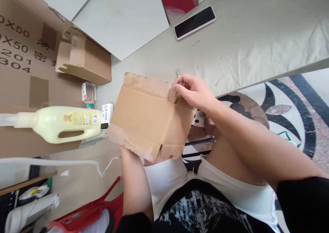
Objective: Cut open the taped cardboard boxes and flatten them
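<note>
A brown cardboard box (144, 113) with torn, ragged flap edges is tilted over my lap at the table's edge. My left hand (130, 154) holds it from below; the box hides those fingers. At the far right corner, the fingers of my right hand (187, 86) are pinched on a small flap (174, 93) with tape on it. A small shiny metal piece (178, 72) lies on the table just beyond these fingers; I cannot make out its kind.
A phone (195, 22) lies on the pale tablecloth (246, 44). To the left are a second cardboard box (94, 59), a clear bottle (89, 93), a small white box (106, 115) and a yellow detergent jug (77, 121). A red chair (89, 210) is lower left.
</note>
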Motion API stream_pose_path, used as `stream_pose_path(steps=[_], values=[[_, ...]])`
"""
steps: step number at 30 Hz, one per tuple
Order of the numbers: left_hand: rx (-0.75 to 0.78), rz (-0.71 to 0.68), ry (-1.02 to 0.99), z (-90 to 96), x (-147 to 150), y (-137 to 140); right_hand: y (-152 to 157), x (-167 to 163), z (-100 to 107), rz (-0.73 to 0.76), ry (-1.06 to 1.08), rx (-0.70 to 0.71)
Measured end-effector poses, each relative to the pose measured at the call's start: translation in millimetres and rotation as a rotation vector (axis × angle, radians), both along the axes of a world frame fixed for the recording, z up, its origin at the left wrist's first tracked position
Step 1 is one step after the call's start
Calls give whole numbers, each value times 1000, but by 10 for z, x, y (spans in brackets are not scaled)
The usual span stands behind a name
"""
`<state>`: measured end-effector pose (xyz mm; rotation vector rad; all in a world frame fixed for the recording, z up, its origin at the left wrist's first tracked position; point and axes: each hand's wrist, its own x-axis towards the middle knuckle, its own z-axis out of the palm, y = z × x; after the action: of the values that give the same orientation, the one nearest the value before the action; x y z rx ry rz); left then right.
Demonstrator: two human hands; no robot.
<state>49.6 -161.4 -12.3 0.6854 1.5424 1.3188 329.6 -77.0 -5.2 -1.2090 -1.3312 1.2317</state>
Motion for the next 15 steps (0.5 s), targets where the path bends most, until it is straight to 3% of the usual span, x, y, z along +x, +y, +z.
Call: stream_pose_path(steps=[3,7,10,13,15], values=[[143,189,93,29,-73,88,10,4,-34,8,-84,19],[201,287,116,54,-119,1,26,-9,-81,-70,-135,97],[264,281,114,113,-91,22,45,-12,-80,-110,-17,-52],[377,207,115,230,30,265,53,6,-46,76,249,-224],[443,132,100,310,157,519,59,22,-33,147,411,-248]])
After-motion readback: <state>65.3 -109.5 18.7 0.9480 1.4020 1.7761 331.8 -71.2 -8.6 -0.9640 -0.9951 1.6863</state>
